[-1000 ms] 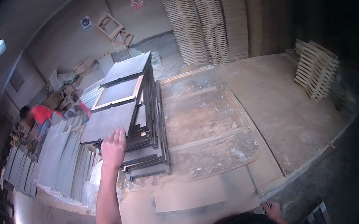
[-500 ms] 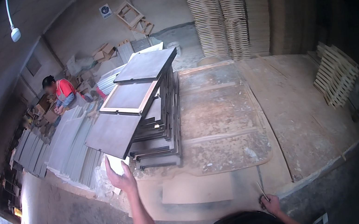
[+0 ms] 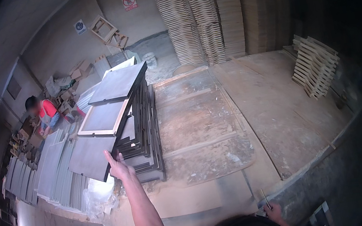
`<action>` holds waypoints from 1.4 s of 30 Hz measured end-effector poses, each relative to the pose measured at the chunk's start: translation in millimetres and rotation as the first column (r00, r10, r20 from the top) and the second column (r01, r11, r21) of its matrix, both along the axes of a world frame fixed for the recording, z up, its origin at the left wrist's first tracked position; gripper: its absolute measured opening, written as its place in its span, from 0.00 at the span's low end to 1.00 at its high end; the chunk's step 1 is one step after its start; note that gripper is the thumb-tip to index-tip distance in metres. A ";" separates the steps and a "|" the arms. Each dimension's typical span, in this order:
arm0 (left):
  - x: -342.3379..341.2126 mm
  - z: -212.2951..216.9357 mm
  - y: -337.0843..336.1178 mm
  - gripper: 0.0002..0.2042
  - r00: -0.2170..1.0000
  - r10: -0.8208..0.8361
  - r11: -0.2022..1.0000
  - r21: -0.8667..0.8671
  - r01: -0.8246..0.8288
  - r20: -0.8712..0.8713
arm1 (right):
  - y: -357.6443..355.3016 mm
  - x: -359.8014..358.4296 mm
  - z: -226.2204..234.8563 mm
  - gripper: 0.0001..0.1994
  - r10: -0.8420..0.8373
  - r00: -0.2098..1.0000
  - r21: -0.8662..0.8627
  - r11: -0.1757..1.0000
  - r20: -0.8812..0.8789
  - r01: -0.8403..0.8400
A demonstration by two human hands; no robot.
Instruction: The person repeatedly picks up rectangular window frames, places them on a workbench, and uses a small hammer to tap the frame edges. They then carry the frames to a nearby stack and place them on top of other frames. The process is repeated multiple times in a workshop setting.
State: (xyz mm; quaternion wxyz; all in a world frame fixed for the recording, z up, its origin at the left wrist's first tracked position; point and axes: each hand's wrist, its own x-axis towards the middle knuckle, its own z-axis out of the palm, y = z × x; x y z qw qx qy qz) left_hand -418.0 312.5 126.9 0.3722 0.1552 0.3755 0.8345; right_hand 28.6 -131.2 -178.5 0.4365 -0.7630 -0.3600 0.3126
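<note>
Head view: left hand (image 3: 121, 166), fingers apart, touches a grey panel (image 3: 90, 155), grip unclear; right hand (image 3: 274, 212) clasps a stick (image 3: 265, 196).

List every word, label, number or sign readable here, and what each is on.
White wall sign with red prohibition ring: lettering too small to read.
Blue-and-white wall sign: any lettering too small to read.
Panel at the left hand: no lettering visible.
</note>
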 end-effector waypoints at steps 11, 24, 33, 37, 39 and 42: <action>-63.9 -5.0 -20.0 0.20 0.990 0.127 0.987 0.091 -0.133 0.067 | 12.1 6.0 -9.9 0.15 0.075 0.997 -0.082 0.994 -0.026 -0.077; -53.7 -5.4 -10.2 0.40 0.991 0.064 0.960 0.265 -0.093 0.116 | 20.3 12.0 -7.1 0.14 0.210 0.977 -0.163 0.966 0.035 -0.202; -19.3 -15.3 44.0 0.19 0.985 -0.006 1.000 -0.028 0.011 0.171 | 20.7 2.7 -0.9 0.14 0.164 0.986 -0.094 0.982 -0.035 -0.167; -24.6 -1.9 56.9 0.21 0.961 0.160 0.985 -0.092 -0.143 0.226 | 19.1 0.2 2.3 0.13 0.169 0.985 -0.074 0.983 -0.016 -0.170; 8.8 20.2 45.9 0.24 0.949 0.122 0.987 -0.138 -0.085 0.292 | 6.5 2.6 1.7 0.14 0.119 0.992 -0.088 0.989 0.038 -0.116; 19.5 29.4 24.2 0.26 0.957 0.174 0.973 -0.187 -0.132 0.230 | 1.8 3.4 5.2 0.16 0.052 0.998 -0.097 0.994 0.039 -0.048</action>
